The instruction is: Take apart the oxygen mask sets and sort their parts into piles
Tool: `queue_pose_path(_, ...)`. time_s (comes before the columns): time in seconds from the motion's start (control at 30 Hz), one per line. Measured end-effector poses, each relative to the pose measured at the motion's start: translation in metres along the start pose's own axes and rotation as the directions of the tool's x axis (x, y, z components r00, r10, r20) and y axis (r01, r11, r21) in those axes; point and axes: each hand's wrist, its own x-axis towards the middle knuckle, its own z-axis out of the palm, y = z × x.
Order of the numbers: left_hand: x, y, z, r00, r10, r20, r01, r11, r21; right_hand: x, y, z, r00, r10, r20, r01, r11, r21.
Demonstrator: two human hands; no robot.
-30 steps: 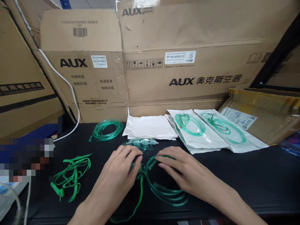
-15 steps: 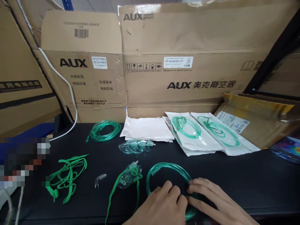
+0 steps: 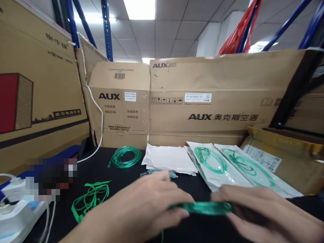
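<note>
Between my two hands a coil of green clear tubing (image 3: 206, 208) is held above the black table, seen edge-on and blurred. My left hand (image 3: 154, 202) pinches its left end between thumb and fingers. At the right end, the fingers and thumb of my right hand (image 3: 263, 209) close round the coil. Clear plastic masks (image 3: 149, 172) lie behind my left hand, mostly covered by it. A bundle of green elastic straps (image 3: 92, 199) rests to the left, partly hidden by my left forearm.
Another green tubing coil (image 3: 126, 157) lies at the back, beside white packets (image 3: 168, 158). Packets with tubing inside (image 3: 211, 165) lean near an open cardboard box (image 3: 291, 165) on the right. Large cartons (image 3: 215, 104) stand behind. A white power strip (image 3: 17, 216) is at left.
My hands have lifted the tubing coil off the table and tilted it edge-on. The camera has tipped upward, showing the ceiling. The strapped mask is now out of sight.
</note>
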Motion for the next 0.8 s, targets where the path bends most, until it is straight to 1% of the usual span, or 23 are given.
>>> queue_pose_path(0.03, -0.006, -0.004, -0.011, 0.998, -0.048, -0.034, 0.047, 0.999, -0.011, 0.021, -0.004, -0.006, 0.999, -0.03, 0.038, 0.029, 0.999, 0.018)
queue_pose_path(0.07, -0.012, -0.009, -0.021, 0.995, -0.075, -0.069, 0.075, 0.997, -0.004, 0.041, -0.007, -0.01, 0.995, -0.026, 0.098, 0.023, 0.999, 0.032)
queue_pose_path(0.1, -0.018, -0.016, -0.03, 0.989, -0.102, -0.107, 0.105, 0.994, 0.016, 0.061, -0.01, -0.01, 0.992, 0.003, 0.123, -0.009, 0.999, 0.047)
queue_pose_path(0.13, -0.024, -0.024, -0.036, 0.979, -0.131, -0.154, 0.14, 0.989, 0.046, 0.079, -0.012, -0.006, 0.992, 0.013, 0.129, -0.024, 0.996, 0.085)
queue_pose_path(0.17, -0.031, -0.034, -0.042, 0.969, -0.159, -0.191, 0.177, 0.981, 0.078, 0.095, -0.013, 0.001, 0.984, -0.003, 0.176, -0.023, 0.989, 0.145)
queue_pose_path(0.2, -0.038, -0.044, -0.046, 0.956, -0.188, -0.223, 0.215, 0.971, 0.105, 0.109, -0.014, 0.011, 0.98, -0.019, 0.199, -0.02, 0.981, 0.194)
queue_pose_path(0.27, -0.051, -0.066, -0.049, 0.939, -0.235, -0.253, 0.276, 0.951, 0.14, 0.133, -0.013, 0.039, 0.973, -0.092, 0.21, 0.035, 0.965, 0.261)
queue_pose_path(0.33, -0.064, -0.089, -0.048, 0.921, -0.285, -0.267, 0.337, 0.926, 0.173, 0.153, -0.011, 0.074, 0.963, -0.156, 0.22, 0.092, 0.957, 0.276)
queue_pose_path(0.4, -0.074, -0.113, -0.044, 0.886, -0.366, -0.283, 0.433, 0.873, 0.226, 0.171, -0.008, 0.112, 0.955, -0.194, 0.224, 0.126, 0.95, 0.286)
queue_pose_path(0.5, -0.081, -0.146, -0.036, 0.825, -0.474, -0.308, 0.554, 0.785, 0.275, 0.195, 0.0, 0.163, 0.95, -0.212, 0.229, 0.145, 0.95, 0.278)
queue_pose_path(0.57, -0.081, -0.165, -0.031, 0.804, -0.508, -0.311, 0.588, 0.759, 0.281, 0.207, 0.005, 0.186, 0.953, -0.197, 0.231, 0.137, 0.958, 0.253)
queue_pose_path(0.63, -0.079, -0.178, -0.027, 0.79, -0.535, -0.3, 0.609, 0.741, 0.284, 0.213, 0.009, 0.197, 0.957, -0.175, 0.23, 0.122, 0.966, 0.226)
queue_pose_path(0.67, -0.078, -0.181, -0.025, 0.783, -0.549, -0.292, 0.619, 0.733, 0.283, 0.213, 0.01, 0.196, 0.961, -0.163, 0.223, 0.114, 0.97, 0.216)
queue_pose_path(0.73, -0.076, -0.178, -0.021, 0.771, -0.576, -0.272, 0.636, 0.722, 0.274, 0.206, 0.011, 0.186, 0.971, -0.138, 0.194, 0.096, 0.973, 0.208)
queue_pose_path(0.8, -0.075, -0.161, -0.015, 0.766, -0.593, -0.25, 0.643, 0.723, 0.253, 0.189, 0.011, 0.166, 0.984, -0.106, 0.146, 0.073, 0.974, 0.214)
